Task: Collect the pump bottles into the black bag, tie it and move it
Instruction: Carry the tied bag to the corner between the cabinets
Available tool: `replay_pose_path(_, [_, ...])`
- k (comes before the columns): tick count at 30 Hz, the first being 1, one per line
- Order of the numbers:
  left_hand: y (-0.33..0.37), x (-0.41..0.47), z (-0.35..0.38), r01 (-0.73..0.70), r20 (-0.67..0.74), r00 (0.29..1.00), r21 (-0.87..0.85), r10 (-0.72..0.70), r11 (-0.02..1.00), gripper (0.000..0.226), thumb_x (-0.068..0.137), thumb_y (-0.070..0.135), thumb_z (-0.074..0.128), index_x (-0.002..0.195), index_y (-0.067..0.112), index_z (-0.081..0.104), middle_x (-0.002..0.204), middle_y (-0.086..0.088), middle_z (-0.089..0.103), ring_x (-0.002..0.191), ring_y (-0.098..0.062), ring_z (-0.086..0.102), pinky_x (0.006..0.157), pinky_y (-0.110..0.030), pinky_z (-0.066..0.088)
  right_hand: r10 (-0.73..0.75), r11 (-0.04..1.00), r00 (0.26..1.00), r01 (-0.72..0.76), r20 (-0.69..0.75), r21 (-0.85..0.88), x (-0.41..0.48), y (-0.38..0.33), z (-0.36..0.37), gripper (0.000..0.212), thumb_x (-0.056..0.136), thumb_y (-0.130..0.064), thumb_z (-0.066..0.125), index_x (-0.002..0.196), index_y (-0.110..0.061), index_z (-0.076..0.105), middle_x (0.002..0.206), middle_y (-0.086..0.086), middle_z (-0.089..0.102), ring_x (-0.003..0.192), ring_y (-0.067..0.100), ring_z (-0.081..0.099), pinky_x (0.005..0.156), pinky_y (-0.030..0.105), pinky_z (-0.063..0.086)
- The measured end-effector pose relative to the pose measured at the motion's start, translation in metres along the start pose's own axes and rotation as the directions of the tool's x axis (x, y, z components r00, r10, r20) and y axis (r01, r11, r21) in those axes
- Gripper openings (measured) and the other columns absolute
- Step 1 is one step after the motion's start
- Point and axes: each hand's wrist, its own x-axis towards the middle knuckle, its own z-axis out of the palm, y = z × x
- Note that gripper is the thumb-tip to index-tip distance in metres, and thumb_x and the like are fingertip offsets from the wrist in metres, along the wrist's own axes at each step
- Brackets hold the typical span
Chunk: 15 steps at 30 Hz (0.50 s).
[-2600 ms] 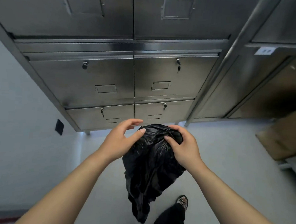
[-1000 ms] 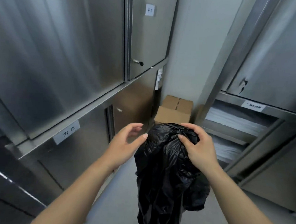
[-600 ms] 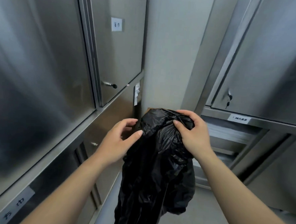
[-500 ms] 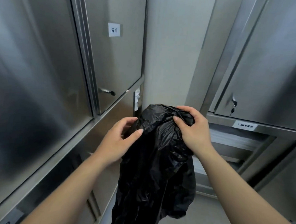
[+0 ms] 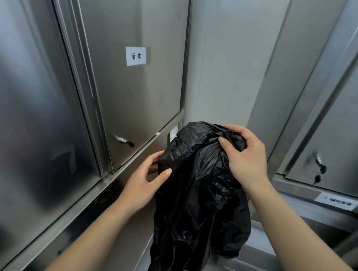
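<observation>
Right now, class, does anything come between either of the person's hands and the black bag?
Nothing visible does. The right hand grips the gathered top of the black bag, and the left hand pinches its side edge between thumb and fingers.

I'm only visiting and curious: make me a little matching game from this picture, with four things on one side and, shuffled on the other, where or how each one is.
Things
1. black bag
2. left hand
3. right hand
4. white label

Place or state
A. grips the bunched top of the bag
B. stuck on a steel cabinet door
C. hangs down crinkled, held by two hands
D. pinches the bag's side edge, thumb in front

Pairs: 1-C, 2-D, 3-A, 4-B
</observation>
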Motion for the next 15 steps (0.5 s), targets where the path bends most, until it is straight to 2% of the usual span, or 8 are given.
replay_pose_path(2, [-0.004, 0.011, 0.006, 0.0, 0.01, 1.0, -0.024, 0.001, 1.0, 0.06, 0.067, 0.075, 0.059, 0.123, 0.059, 0.045, 0.124, 0.024, 0.057, 0.118, 0.005, 0.052, 0.095, -0.021, 0.043, -0.004, 1.0, 1.0, 0.004, -0.021, -0.003, 0.011, 0.005, 0.0, 0.025, 0.081, -0.019, 0.07, 0.09, -0.041, 0.065, 0.098, -0.014, 0.069, 0.097, 0.007, 0.065, 0.091, 0.028, 0.051])
replay_pose_path(5, [-0.011, 0.021, 0.013, -0.001, 0.015, 1.0, -0.04, 0.001, 0.999, 0.055, 0.068, 0.07, 0.063, 0.119, 0.063, 0.044, 0.119, 0.031, 0.056, 0.112, 0.01, 0.054, 0.082, -0.005, 0.043, -0.001, 1.0, 0.998, 0.0, -0.058, -0.02, 0.028, 0.011, 0.0, 0.025, 0.081, -0.017, 0.069, 0.088, -0.041, 0.064, 0.094, -0.016, 0.068, 0.092, 0.004, 0.065, 0.085, 0.021, 0.05])
replay_pose_path(8, [-0.027, 0.027, 0.019, 0.032, 0.047, 0.998, -0.039, -0.03, 0.999, 0.056, 0.068, 0.065, 0.064, 0.12, 0.063, 0.043, 0.118, 0.03, 0.057, 0.11, 0.008, 0.055, 0.085, -0.015, 0.046, -0.01, 0.999, 0.995, 0.005, -0.096, -0.053, 0.045, 0.017, 0.001, 0.022, 0.081, -0.016, 0.069, 0.09, -0.036, 0.065, 0.088, -0.021, 0.067, 0.082, -0.006, 0.062, 0.078, 0.01, 0.047])
replay_pose_path(11, [-0.044, 0.031, 0.024, 0.082, 0.073, 0.994, -0.057, -0.078, 0.995, 0.063, 0.064, 0.067, 0.066, 0.122, 0.056, 0.046, 0.12, 0.025, 0.057, 0.111, 0.006, 0.055, 0.091, -0.026, 0.047, 0.004, 0.998, 0.99, -0.013, -0.142, -0.067, 0.061, 0.021, 0.004, 0.021, 0.081, -0.016, 0.069, 0.092, -0.033, 0.066, 0.088, -0.019, 0.067, 0.079, -0.007, 0.062, 0.074, 0.008, 0.047])
replay_pose_path(15, [-0.057, 0.036, 0.024, 0.121, 0.101, 0.988, -0.045, -0.116, 0.992, 0.064, 0.059, 0.074, 0.066, 0.118, 0.059, 0.046, 0.118, 0.034, 0.054, 0.11, 0.011, 0.052, 0.084, -0.019, 0.045, 0.017, 0.996, 0.982, -0.033, -0.188, -0.078, 0.081, 0.021, 0.011, 0.02, 0.081, -0.015, 0.069, 0.091, -0.033, 0.065, 0.084, -0.019, 0.065, 0.069, -0.01, 0.059, 0.069, 0.006, 0.046])
